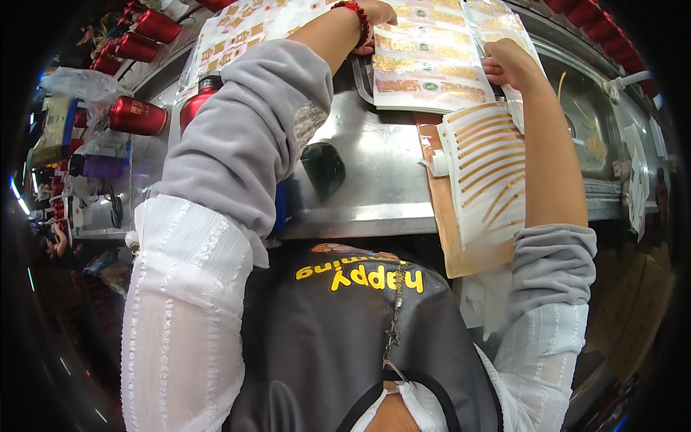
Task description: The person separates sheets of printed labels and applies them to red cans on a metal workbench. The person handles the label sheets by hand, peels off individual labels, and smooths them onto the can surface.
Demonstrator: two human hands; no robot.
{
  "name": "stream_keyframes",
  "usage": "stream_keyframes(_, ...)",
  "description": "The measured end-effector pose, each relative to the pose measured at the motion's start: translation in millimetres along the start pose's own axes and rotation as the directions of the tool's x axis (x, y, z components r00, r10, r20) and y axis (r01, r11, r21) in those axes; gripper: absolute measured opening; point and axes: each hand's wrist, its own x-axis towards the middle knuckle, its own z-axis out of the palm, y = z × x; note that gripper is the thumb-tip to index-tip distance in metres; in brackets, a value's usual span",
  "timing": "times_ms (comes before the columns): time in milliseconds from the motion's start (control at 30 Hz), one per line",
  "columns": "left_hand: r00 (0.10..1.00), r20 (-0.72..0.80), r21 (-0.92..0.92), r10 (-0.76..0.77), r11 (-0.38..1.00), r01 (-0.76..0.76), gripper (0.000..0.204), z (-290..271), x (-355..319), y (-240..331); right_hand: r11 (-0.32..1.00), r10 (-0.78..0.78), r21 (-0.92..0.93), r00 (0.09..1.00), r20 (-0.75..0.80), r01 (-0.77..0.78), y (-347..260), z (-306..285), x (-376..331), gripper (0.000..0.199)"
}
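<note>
A stack of white sheets (425,68) with gold print and small green emblems lies on the metal worktop at the top of the view. At its left edge is my left hand (378,16), wearing a red bead bracelet, with its fingers closed on the sheet edge; the picture's top edge cuts it off in part. Curled fingers bring my right hand (507,63) against the stack's right side, by another gold-printed sheet (493,18). Its fingertips are partly hidden, so what they grip is unclear. Below lies a sheet with curved gold strips (486,162).
A dark green rounded piece (322,170) rests on the metal worktop (389,176). Several red cups (138,116) stand at the left, near a clear plastic bag (83,85). To the right is a metal basin (594,122) of water. A brown board (437,194) overhangs the front edge.
</note>
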Motion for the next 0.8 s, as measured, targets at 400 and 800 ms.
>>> stream_keyframes(400,0.944,-0.326,-0.125,-0.056,0.992,0.016,0.030,1.7,10.0,7.1,0.998,-0.023,-0.063,1.000,-0.005,0.023,-1.5,11.0,6.3,0.020)
stream_keyframes(800,0.891,-0.254,-0.334,-0.375,0.899,0.283,0.038,7.0,-9.0,63.1,0.996,-0.009,-0.092,0.998,-0.063,0.003,11.6,-0.7,11.4,0.018)
